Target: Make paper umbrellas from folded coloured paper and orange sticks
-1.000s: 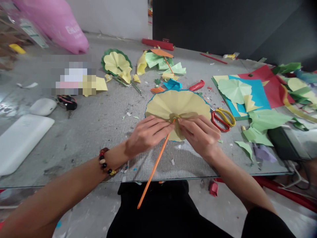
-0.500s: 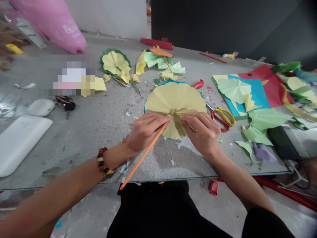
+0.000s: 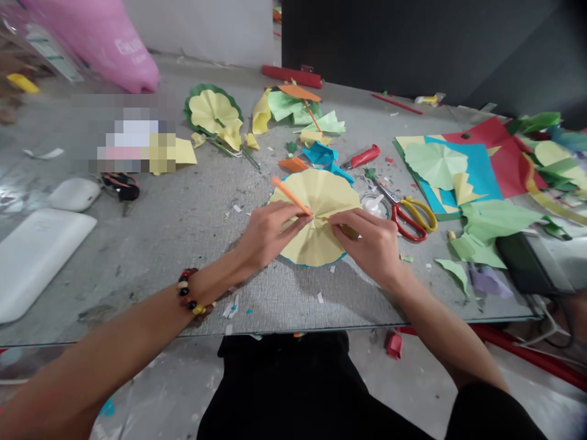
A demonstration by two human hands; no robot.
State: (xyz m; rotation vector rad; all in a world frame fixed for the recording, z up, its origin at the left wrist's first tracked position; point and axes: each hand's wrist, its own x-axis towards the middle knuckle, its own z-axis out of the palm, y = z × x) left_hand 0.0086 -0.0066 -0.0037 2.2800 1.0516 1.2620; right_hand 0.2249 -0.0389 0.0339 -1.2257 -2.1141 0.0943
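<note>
A round pleated yellow paper disc (image 3: 316, 244) with blue paper behind its edge is held in front of me, over the table. My left hand (image 3: 273, 229) is closed, its thumb and fingers pinching an orange stick (image 3: 291, 195) near the disc's centre. That stick points up and to the left across the disc. On the other side, my right hand (image 3: 369, 235) is closed in a pinch at the centre of the disc. A small yellowish bit shows at its fingertips, too small to make out.
Scissors (image 3: 410, 217), a white tape roll (image 3: 373, 205) and a red-handled cutter (image 3: 364, 157) lie right of the disc. Behind it are blue scraps (image 3: 320, 153) and a green-and-yellow paper flower (image 3: 211, 111). A sheet stack (image 3: 483, 165) sits right, a white power bank (image 3: 46, 263) left.
The orange stick has swung from pointing down toward me to pointing up and left. The disc has come lower and tilted, uncovering blue scraps, the cutter and the tape roll behind it.
</note>
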